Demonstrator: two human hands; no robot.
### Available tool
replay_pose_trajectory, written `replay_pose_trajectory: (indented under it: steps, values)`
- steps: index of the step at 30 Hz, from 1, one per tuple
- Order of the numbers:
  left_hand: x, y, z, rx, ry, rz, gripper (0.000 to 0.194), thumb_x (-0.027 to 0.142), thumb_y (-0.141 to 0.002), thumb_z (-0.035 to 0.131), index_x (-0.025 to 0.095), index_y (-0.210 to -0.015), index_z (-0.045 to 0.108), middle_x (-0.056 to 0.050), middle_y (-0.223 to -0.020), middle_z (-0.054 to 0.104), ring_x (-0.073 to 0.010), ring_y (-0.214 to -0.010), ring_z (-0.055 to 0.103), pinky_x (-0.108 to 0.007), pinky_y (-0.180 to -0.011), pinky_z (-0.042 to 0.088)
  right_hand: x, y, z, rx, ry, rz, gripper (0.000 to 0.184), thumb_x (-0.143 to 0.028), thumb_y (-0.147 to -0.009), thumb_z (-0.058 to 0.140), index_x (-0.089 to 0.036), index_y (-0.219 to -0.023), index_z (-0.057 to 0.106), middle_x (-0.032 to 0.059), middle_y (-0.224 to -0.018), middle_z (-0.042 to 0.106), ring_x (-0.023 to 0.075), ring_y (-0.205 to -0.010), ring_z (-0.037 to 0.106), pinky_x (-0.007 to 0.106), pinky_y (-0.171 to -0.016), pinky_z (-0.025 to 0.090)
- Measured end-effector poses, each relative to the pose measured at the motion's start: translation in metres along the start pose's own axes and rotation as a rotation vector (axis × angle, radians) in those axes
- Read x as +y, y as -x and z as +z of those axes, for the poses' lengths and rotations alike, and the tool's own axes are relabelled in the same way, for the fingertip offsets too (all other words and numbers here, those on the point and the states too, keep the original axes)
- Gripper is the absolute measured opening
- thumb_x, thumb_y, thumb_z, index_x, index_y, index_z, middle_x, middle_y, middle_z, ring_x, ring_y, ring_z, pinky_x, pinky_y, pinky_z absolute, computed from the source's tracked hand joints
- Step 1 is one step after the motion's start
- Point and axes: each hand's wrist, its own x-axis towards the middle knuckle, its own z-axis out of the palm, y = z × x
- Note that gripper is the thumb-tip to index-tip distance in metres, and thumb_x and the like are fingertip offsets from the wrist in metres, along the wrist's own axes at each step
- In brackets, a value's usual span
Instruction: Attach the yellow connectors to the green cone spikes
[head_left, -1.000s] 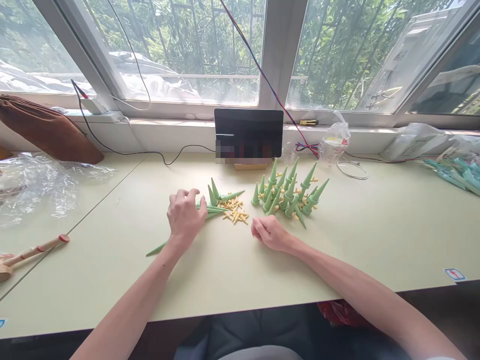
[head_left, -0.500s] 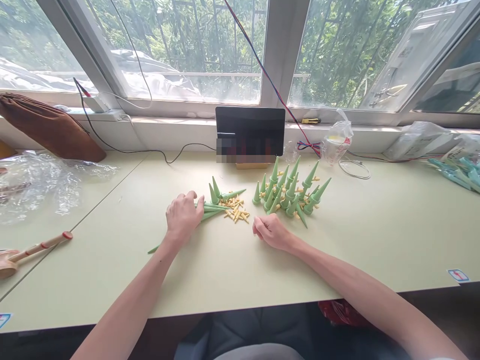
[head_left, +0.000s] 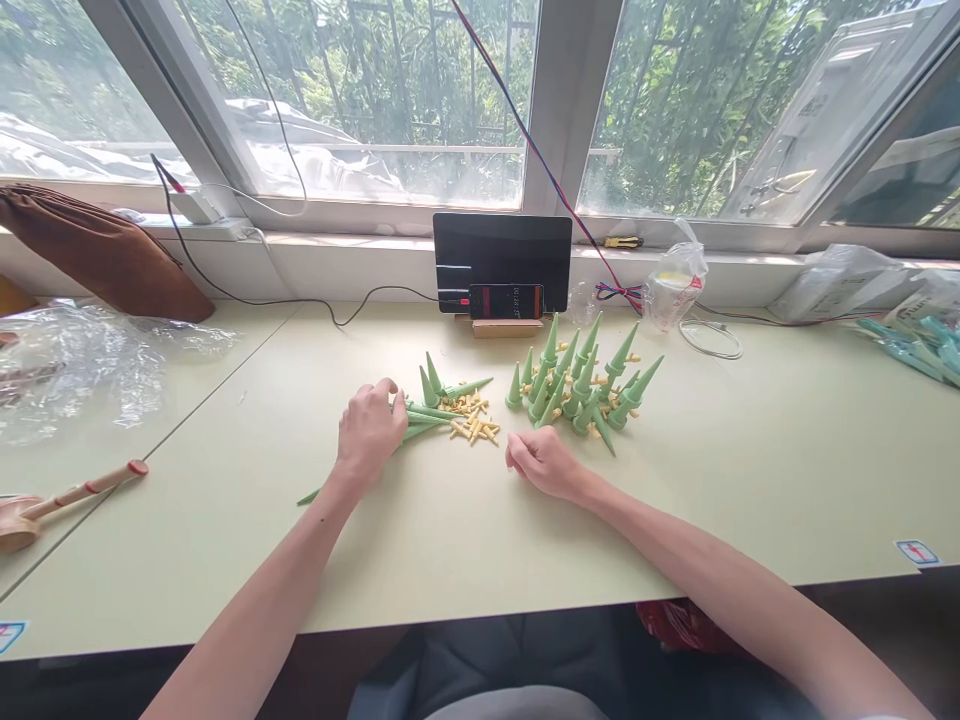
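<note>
My left grip (head_left: 369, 432) edged away from the yellow pegs (head_left: 474, 430), over green cones (head_left: 431, 412) aimed at them; can't tell if clamped.

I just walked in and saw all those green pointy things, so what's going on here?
A person's left hand is over some green cones lying on the table, by a little pile of yellow pegs. The right hand is curled closed near a cluster of mostly upright cones; I can't tell whether it holds anything.
</note>
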Motion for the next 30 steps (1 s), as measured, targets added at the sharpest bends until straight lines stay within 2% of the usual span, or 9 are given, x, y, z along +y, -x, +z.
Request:
replay_pose_trajectory:
  steps: [18,24,30]
  values:
    - [-0.005,-0.004,0.002,0.147,0.139,0.121,0.023,0.024,-0.093,0.041,0.019,-0.096,0.064,-0.009,-0.081,0.058,-0.0247,-0.072,0.058,-0.034,-0.066,0.044,-0.001,0.0,0.0,-0.002,-0.008,0.025,0.04,-0.021,-0.094,0.04,-0.017,-0.055,0.052,-0.0037,-0.045,0.046,0.008,-0.04,0.04,0.022,-0.046,0.03]
    - [-0.006,-0.007,0.001,0.294,0.213,0.203,0.023,0.022,-0.094,0.043,0.018,-0.098,0.064,-0.008,-0.082,0.058,-0.0229,-0.073,0.056,-0.033,-0.067,0.043,-0.004,0.0,-0.001,-0.001,0.002,0.011,0.039,-0.02,-0.093,0.04,-0.017,-0.056,0.053,-0.0037,-0.046,0.047,0.0079,-0.041,0.041,0.022,-0.047,0.031]
    - [0.004,-0.002,-0.004,0.507,0.344,0.313,0.02,0.026,-0.096,0.046,0.017,-0.097,0.064,-0.006,-0.086,0.062,-0.015,-0.063,0.051,-0.029,-0.065,0.044,-0.002,-0.001,0.0,-0.006,0.003,0.014,0.038,-0.02,-0.093,0.041,-0.017,-0.057,0.053,-0.0037,-0.046,0.047,0.0085,-0.041,0.042,0.023,-0.047,0.031]
